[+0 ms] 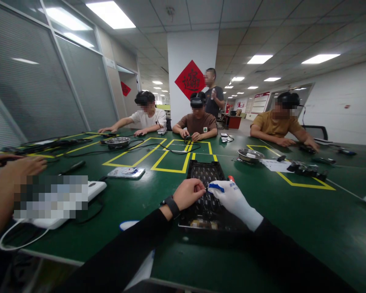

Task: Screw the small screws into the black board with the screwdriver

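Observation:
A black tray (198, 221) with rows of small dark compartments lies on the green table in front of me. Over its middle, my bare left hand (189, 193) has its fingertips pinched together; whatever is between them is too small to make out. My right hand (232, 199), in a white glove, is closed on a blue tool (216, 187) beside the left fingertips. The tool's tip comes close to those fingertips, but contact cannot be told. Just behind the right hand, a red-orange end (231, 178) of something shows.
A phone-like device (126, 173) lies left of the tray, near a white power box (96, 188). Metal bowls (250, 155) and black clips (306, 169) stand farther off. Another person's hands (21, 169) are at the left edge; several people are across the table (293, 211).

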### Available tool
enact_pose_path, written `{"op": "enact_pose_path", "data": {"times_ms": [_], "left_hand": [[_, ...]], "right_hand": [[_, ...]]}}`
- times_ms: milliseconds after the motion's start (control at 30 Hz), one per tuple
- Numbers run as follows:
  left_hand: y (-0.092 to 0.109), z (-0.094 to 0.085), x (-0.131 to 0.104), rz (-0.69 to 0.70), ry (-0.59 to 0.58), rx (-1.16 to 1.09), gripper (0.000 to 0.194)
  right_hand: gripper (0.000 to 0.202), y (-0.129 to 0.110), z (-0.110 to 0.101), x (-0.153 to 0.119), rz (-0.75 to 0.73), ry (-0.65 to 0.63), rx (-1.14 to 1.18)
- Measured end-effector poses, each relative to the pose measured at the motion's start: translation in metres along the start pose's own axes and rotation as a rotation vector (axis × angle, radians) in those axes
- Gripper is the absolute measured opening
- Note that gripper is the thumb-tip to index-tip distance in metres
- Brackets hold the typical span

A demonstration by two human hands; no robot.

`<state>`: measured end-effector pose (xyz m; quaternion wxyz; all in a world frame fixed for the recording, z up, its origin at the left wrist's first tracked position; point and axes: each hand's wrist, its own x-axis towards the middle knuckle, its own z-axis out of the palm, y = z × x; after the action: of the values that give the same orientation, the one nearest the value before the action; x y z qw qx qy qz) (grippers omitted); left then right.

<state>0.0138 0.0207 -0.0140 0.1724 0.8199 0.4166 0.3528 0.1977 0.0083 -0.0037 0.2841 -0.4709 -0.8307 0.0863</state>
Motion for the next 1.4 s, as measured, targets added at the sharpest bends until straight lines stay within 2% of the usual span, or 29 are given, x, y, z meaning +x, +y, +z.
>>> {"op": "enact_pose_path", "data": {"times_ms": [133,300,567,933,1167,1400], "left_hand": [[0.001,-0.001,0.0,-0.029,0.018,0.019,0.017],[0.001,-0.001,0.0,-0.046,0.01,0.026,0.017],[0.004,-0.001,-0.002,0.028,-0.037,0.022,0.014],[0.007,-0.001,-0.003,0.029,-0.086,0.045,0.013],[0.003,0.001,0.0,-0.015,-0.07,-0.034,0.014],[0.004,-0.001,0.0,0.026,-0.064,0.0,0.013]], "right_hand": [[0.023,0.001,0.001,0.0,0.016,0.068,-0.019],[0.021,-0.004,0.0,0.0,0.007,0.07,0.006],[0.021,-0.01,-0.002,-0.001,-0.016,0.009,-0.057],[0.018,-0.01,-0.003,0.0,0.047,-0.118,-0.112],[0.018,-0.01,-0.003,-0.002,0.025,-0.078,-0.063],[0.018,-0.005,-0.003,0.0,0.016,-0.087,-0.077]]}}
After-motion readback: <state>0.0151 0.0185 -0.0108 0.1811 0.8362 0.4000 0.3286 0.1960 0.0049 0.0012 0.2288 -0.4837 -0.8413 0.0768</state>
